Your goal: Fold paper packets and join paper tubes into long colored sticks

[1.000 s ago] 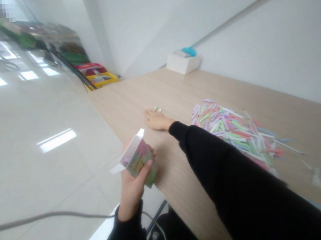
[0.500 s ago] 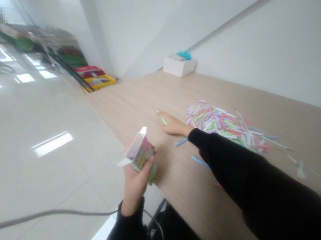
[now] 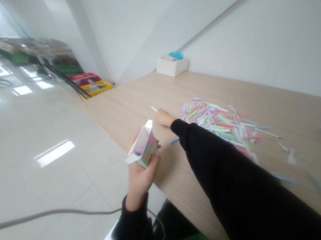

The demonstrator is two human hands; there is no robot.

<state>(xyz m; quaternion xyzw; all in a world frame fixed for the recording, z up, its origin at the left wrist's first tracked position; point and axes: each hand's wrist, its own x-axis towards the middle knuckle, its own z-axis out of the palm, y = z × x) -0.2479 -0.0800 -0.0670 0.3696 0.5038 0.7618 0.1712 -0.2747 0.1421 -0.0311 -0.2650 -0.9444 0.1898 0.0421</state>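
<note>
In the head view, the person's left hand (image 3: 140, 177) wrapped around a small white paper carton (image 3: 143, 147) printed in pastel pink and green, holding it firmly in the palm and fingers above the near edge of the wooden tabletop (image 3: 295, 104). The carton's open end pointed toward 1 o'clock, a white flap stuck out at 8 o'clock, and something lilac showed inside. At about 2 o'clock from the left hand, the right hand (image 3: 164, 118) came out of a black sleeve (image 3: 220, 170) and was low over the tabletop. Its fingers were turned away from the camera, so I could not tell whether they were spread or pinching anything. A pale green strip (image 3: 154, 108) lay just beside the right hand at 10 o'clock, not visibly touching it, and a blue strip (image 3: 174, 140) lay near the cuff at 7 o'clock. A loose pile of slim pastel strips (image 3: 215, 122) in lilac, green, coral and white spread out from just beside the right hand at 3 o'clock, partly behind the sleeve. Further off at 1 o'clock, a white box (image 3: 172, 66) stood against the wall (image 3: 253, 38), with a blue object (image 3: 176, 55) on top. A yellow crate (image 3: 96, 88) sat on the floor (image 3: 45, 185) at 10 o'clock.
</note>
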